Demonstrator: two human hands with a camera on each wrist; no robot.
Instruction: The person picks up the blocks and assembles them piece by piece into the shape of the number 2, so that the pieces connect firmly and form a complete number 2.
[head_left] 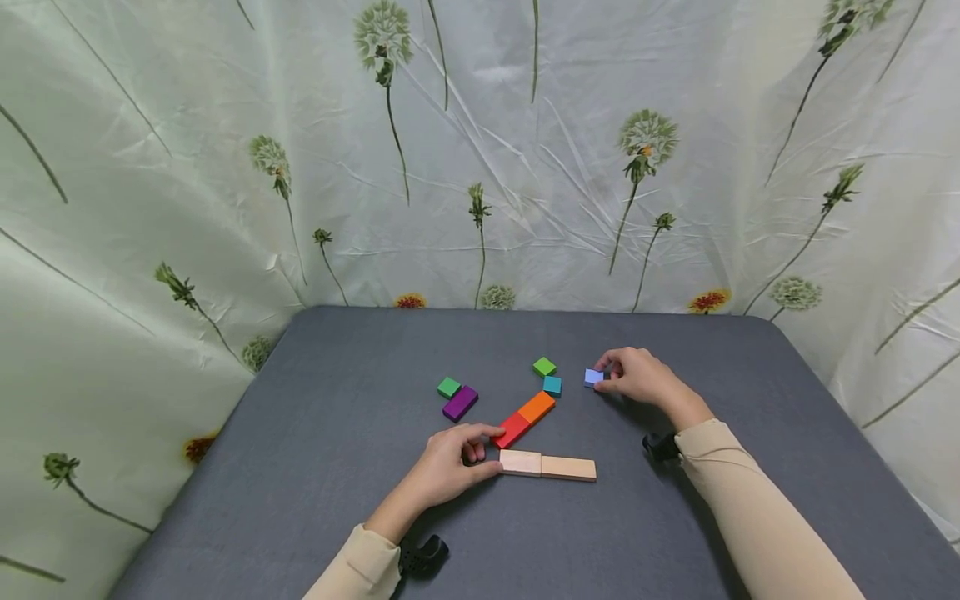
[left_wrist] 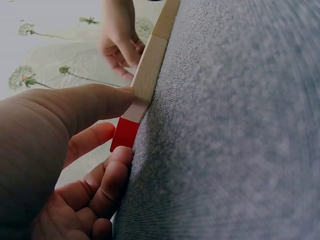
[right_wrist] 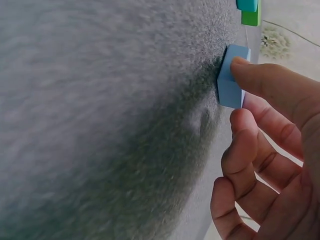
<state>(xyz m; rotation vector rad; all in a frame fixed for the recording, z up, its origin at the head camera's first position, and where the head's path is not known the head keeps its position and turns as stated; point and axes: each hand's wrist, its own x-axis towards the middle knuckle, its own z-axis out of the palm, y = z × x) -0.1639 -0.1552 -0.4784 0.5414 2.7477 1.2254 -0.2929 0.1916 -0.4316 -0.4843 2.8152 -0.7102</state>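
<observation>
My left hand [head_left: 450,463] pinches the meeting ends of a red block [head_left: 512,430] and a pale wooden block [head_left: 521,462]. Its index finger touches the red one while the thumb lies against the wooden one, as the left wrist view also shows. An orange block [head_left: 537,407] continues the red one in a slanting row. Beyond the pale piece, a second wooden block [head_left: 568,468] extends the row to the right. Farther back, my right hand [head_left: 645,377] holds a small light blue block [right_wrist: 231,82] between thumb and index finger, low over the grey tabletop.
A teal block [head_left: 552,386] and a lime green block [head_left: 544,367] sit close together past the orange end. Left of them are a green block [head_left: 449,387] and a purple block [head_left: 461,404]. A flower-printed curtain [head_left: 555,167] hangs behind the grey table [head_left: 315,467].
</observation>
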